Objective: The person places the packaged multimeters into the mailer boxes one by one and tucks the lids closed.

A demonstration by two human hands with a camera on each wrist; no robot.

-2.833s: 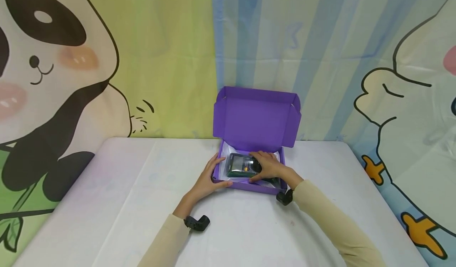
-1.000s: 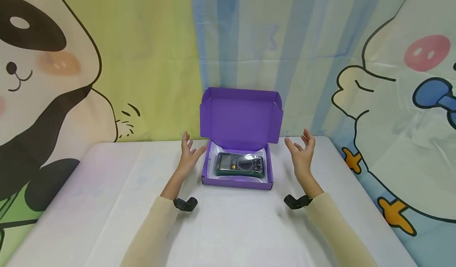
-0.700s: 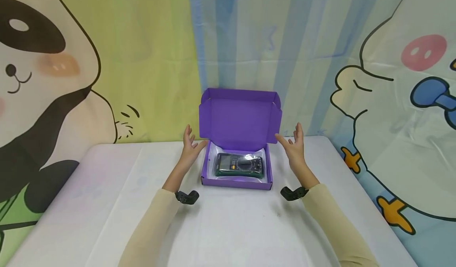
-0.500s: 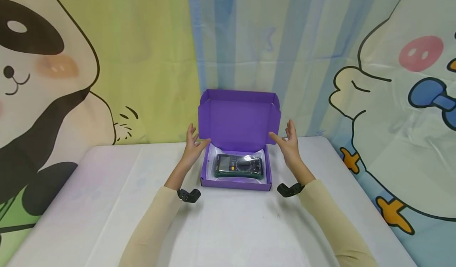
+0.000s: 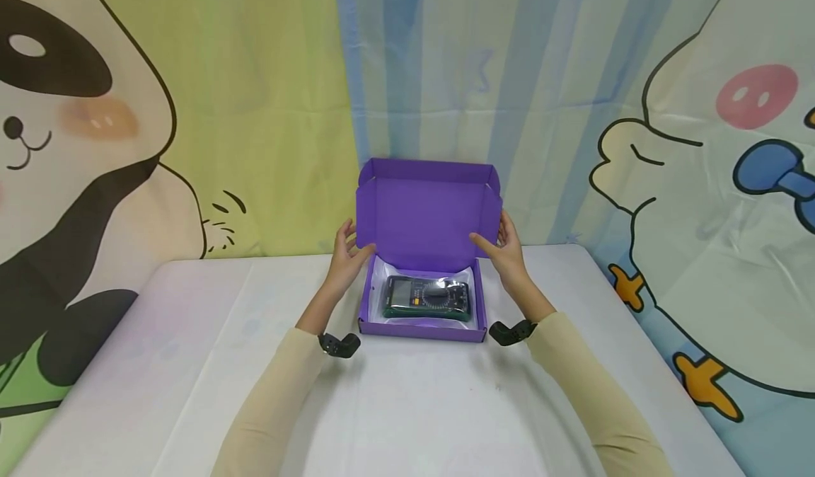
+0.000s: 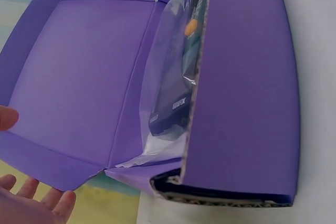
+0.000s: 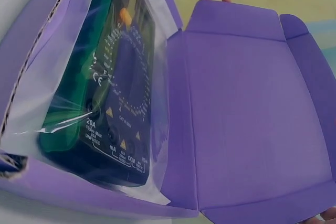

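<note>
Purple cardboard forms the shallow open box, its raised hinged lid edged by 2 side flaps. Inside, in translucent plastic wrapping, lies the black digital multimeter with green sides, face up, its display toward the left.

1 s ago the right hand stood apart from the lid; now its thumb is in front of the right flap and its fingers are partly hidden behind it. Whether that grip is clamped on the cardboard I cannot tell. On the other side, the left hand keeps its grip apart, thumb and loose fingers spread about the left flap's outer edge; contact there is unclear. The meter lies in the same place within the box as 1 s ago.

A narrow gap separates it from the front wall. The box sits near the far edge of the white surface, which stretches well past both its sides and toward the person. Behind the lid hangs a yellow-green and blue-striped backdrop.
</note>
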